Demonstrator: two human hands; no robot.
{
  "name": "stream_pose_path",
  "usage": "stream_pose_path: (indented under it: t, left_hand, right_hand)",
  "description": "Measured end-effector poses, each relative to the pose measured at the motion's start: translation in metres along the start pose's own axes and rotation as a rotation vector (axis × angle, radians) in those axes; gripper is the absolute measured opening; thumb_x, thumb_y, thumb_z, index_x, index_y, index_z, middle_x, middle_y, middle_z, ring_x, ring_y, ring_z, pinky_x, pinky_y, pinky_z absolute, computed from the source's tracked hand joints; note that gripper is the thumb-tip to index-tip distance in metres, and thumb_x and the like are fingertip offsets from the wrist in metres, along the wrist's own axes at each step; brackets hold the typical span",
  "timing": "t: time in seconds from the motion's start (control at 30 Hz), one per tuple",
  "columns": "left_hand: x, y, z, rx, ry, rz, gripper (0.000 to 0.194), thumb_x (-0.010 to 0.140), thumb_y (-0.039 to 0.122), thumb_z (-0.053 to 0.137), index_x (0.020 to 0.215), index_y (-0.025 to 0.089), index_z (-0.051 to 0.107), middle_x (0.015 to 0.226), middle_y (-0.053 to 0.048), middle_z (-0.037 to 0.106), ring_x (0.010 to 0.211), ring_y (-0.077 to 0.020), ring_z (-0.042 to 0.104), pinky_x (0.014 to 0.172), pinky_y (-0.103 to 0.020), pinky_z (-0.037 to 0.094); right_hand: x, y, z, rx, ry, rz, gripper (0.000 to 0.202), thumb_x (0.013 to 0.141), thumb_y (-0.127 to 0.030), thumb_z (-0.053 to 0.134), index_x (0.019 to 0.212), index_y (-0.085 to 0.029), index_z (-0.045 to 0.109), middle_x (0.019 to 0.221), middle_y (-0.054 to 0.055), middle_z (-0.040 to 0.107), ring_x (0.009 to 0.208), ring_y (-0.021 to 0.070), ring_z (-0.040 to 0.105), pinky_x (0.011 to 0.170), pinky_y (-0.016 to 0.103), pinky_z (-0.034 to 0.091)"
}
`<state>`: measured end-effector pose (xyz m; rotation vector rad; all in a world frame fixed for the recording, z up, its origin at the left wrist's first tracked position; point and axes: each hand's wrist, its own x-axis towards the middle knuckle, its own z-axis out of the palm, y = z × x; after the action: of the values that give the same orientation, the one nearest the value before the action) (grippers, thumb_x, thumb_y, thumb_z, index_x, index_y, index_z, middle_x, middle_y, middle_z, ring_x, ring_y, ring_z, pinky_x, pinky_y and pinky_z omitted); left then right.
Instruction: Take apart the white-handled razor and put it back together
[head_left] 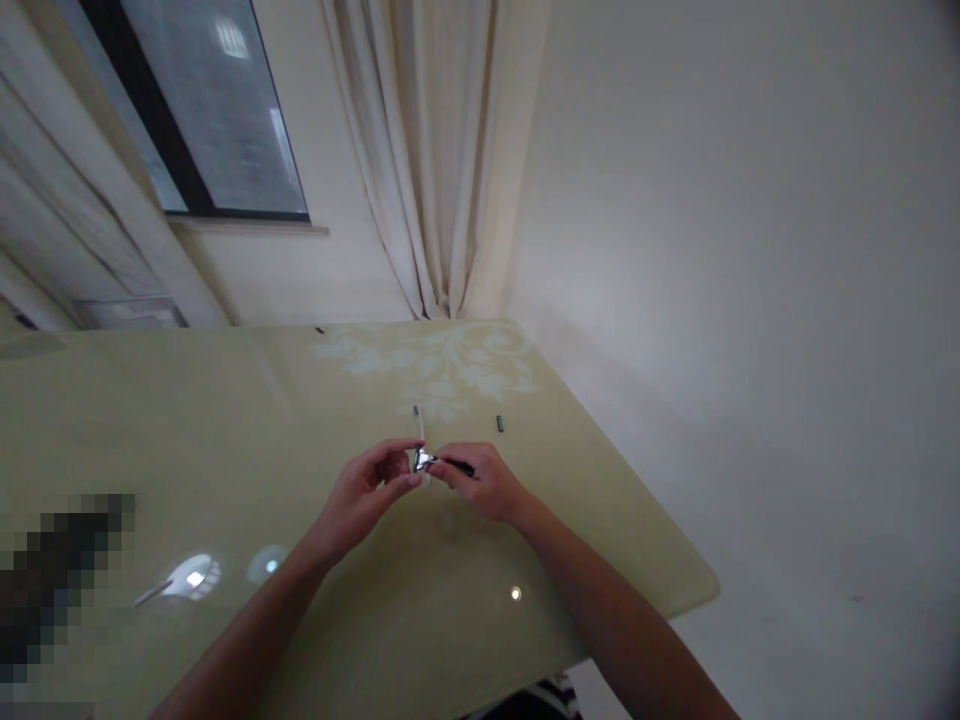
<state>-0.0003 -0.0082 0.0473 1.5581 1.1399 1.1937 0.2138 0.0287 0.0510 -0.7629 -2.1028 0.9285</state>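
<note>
Both of my hands meet over the table around a razor (424, 461) with a shiny silver head and a dark handle. My right hand (486, 480) is closed on the handle. My left hand (377, 480) pinches the head end between thumb and fingers. Just beyond the fingers lies a slim white toothbrush (421, 425) with a dark tip, its lower part hidden by the razor and hands. To the right of it rests a small dark rectangular piece (500, 424), perhaps a razor cartridge.
The glossy pale green table (600, 500) has a rounded right corner near the wall. A tiny dark object (319, 330) lies at its far edge. Toward the left is a thin stick-like thing (154, 593) beside light reflections. Curtains (442, 160) hang behind the table.
</note>
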Motion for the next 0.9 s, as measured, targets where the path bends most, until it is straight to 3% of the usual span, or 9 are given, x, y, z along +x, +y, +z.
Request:
stream_pose_path:
  t: [0.13,0.23,0.33,0.4,0.47,0.57,0.73,0.9]
  left_hand:
    - [0.000,-0.008,0.000,0.107,0.012,0.037,0.049,0.088,0.044,0.071,0.132,0.021,0.065,0.084,-0.001,0.062,0.071,-0.0130,0.055,0.066,-0.025,0.046]
    - [-0.001,-0.020,0.003,0.375,0.018,0.121,0.052,0.093,0.044,0.065,0.141,0.026,0.059,0.105,-0.006,0.067,0.081,-0.0172,0.058,0.076,-0.031,0.051]
    - [-0.003,-0.031,0.008,0.680,-0.076,0.239,0.051,0.093,0.040,0.065,0.143,0.030,0.058,0.133,-0.011,0.064,0.114,-0.0281,0.057,0.100,-0.046,0.046]
    - [-0.006,-0.038,0.011,0.807,-0.155,0.268,0.048,0.094,0.039,0.063,0.142,0.032,0.060,0.143,-0.010,0.060,0.125,-0.0322,0.053,0.106,-0.052,0.041]
    - [-0.007,-0.043,0.012,0.854,-0.201,0.263,0.042,0.096,0.040,0.061,0.137,0.031,0.063,0.141,-0.010,0.061,0.125,-0.0324,0.053,0.105,-0.052,0.041]
    - [-0.006,-0.045,0.011,0.843,-0.195,0.241,0.035,0.096,0.044,0.060,0.125,0.026,0.069,0.127,-0.010,0.067,0.117,-0.0303,0.057,0.101,-0.048,0.044]
    - [-0.002,-0.040,0.005,0.825,-0.151,0.169,0.026,0.096,0.045,0.058,0.103,0.022,0.068,0.106,-0.008,0.067,0.101,-0.0268,0.062,0.092,-0.041,0.047]
    - [-0.003,-0.035,0.003,0.936,-0.043,0.034,0.027,0.095,0.048,0.054,0.096,0.021,0.057,0.097,-0.007,0.064,0.082,-0.0235,0.063,0.074,-0.034,0.045]
  right_hand:
    - [0.001,0.004,-0.004,0.049,0.056,0.065,0.031,0.101,-0.047,0.056,0.099,-0.018,0.067,0.069,-0.002,0.062,0.061,0.0117,0.051,0.062,0.023,0.038]
    - [0.003,0.021,-0.019,0.097,0.222,0.192,0.030,0.100,-0.047,0.054,0.109,-0.019,0.061,0.066,-0.003,0.063,0.054,0.0115,0.049,0.056,0.023,0.037]
    - [0.004,0.046,-0.046,-0.019,0.421,0.258,0.031,0.097,-0.048,0.054,0.095,-0.019,0.063,0.075,0.001,0.066,0.063,0.0142,0.056,0.060,0.024,0.041]
    - [0.002,0.062,-0.064,-0.202,0.507,0.322,0.030,0.092,-0.045,0.057,0.087,-0.018,0.068,0.079,0.005,0.068,0.070,0.0167,0.059,0.066,0.027,0.043]
    - [-0.002,0.076,-0.079,-0.370,0.564,0.404,0.029,0.089,-0.042,0.060,0.085,-0.017,0.073,0.081,0.008,0.069,0.074,0.0192,0.061,0.069,0.029,0.044]
    - [-0.008,0.089,-0.089,-0.492,0.551,0.530,0.030,0.089,-0.040,0.060,0.083,-0.017,0.078,0.077,0.009,0.072,0.072,0.0207,0.063,0.066,0.030,0.042]
    - [-0.010,0.099,-0.086,-0.525,0.546,0.644,0.026,0.089,-0.040,0.065,0.086,-0.018,0.080,0.086,0.010,0.078,0.079,0.0237,0.070,0.068,0.031,0.045]
    - [-0.008,0.101,-0.083,-0.552,0.560,0.672,0.022,0.089,-0.035,0.069,0.093,-0.016,0.079,0.091,0.012,0.079,0.084,0.0242,0.072,0.071,0.031,0.048]
